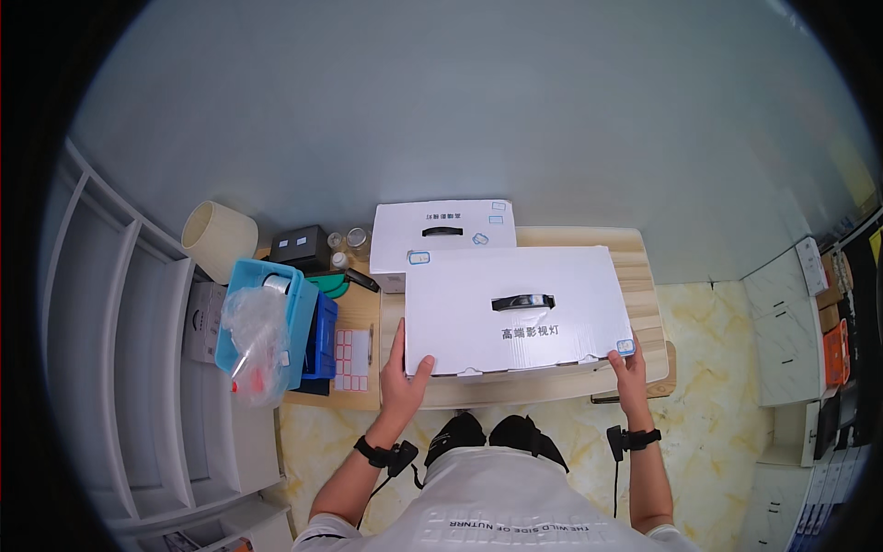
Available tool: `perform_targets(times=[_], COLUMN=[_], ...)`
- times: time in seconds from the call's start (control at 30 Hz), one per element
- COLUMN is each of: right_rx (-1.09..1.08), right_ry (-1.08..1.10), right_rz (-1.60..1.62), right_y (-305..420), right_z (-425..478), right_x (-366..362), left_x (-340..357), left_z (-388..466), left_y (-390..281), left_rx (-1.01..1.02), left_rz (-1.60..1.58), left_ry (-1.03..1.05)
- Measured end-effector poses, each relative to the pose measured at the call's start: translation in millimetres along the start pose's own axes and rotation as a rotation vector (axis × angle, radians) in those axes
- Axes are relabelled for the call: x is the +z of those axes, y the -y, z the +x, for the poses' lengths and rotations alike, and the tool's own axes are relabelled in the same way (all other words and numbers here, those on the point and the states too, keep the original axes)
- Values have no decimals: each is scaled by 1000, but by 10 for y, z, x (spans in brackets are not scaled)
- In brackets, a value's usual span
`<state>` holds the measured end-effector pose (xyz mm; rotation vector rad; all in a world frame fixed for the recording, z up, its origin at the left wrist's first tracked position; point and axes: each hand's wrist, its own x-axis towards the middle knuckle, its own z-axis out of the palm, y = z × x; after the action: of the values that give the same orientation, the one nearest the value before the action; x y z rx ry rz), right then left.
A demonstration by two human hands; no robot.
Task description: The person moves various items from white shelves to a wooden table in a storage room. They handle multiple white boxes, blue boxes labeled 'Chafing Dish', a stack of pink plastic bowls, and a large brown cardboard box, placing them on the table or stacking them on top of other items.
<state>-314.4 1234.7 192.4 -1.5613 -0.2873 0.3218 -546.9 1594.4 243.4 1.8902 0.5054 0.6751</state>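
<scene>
A large white cardboard box [459, 303] with a black carrying handle [523, 302] and printed writing on its top lies before me over the wooden table. My left hand [403, 379] grips its left side near the front corner, thumb along the front edge. At the opposite front corner, my right hand [629, 378] holds the box by its right side, thumb beside a blue-edged sticker [625, 347]. Whether the box rests on the table or is slightly raised, I cannot tell. Its back left corner overlaps a second white handled box [400, 238] behind it.
On the left stand a light-blue plastic basket [308, 324] with clear plastic bags [255, 324], a dark-blue bin [325, 345], a black box [301, 250], glass jars [357, 238] and a lampshade [224, 234]. A sheet of red-framed labels [352, 359] lies nearby. Grey wall rises behind the table [638, 276].
</scene>
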Motion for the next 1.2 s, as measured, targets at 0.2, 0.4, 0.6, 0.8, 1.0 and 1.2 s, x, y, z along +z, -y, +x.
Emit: perform_targets(times=[0.2, 0.4, 0.6, 0.8, 1.0, 1.2], right_rx=[-147, -198, -235, -106, -146, -102], right_ry=[185, 371, 416, 330, 159, 133], right_rz=[-10, -85, -169, -274, -404, -543], right_y=[481, 195, -326, -1000, -1043, -1131], right_z=[1124, 2105, 2068, 1967, 1739, 1663], right_x=[458, 1352, 1691, 1600, 1643, 1563], left_x=[-305, -675, -936, -698, -477, -292], left_z=[1338, 2266, 2157, 1939, 1697, 1544], left_y=[-178, 787, 1698, 2176, 2578, 2432], left_rx=[95, -231, -425, -689, -557, -523], left_rz=[-222, -360, -685, -564, -606, -627], left_ry=[-59, -115, -165, -154, -219, -338])
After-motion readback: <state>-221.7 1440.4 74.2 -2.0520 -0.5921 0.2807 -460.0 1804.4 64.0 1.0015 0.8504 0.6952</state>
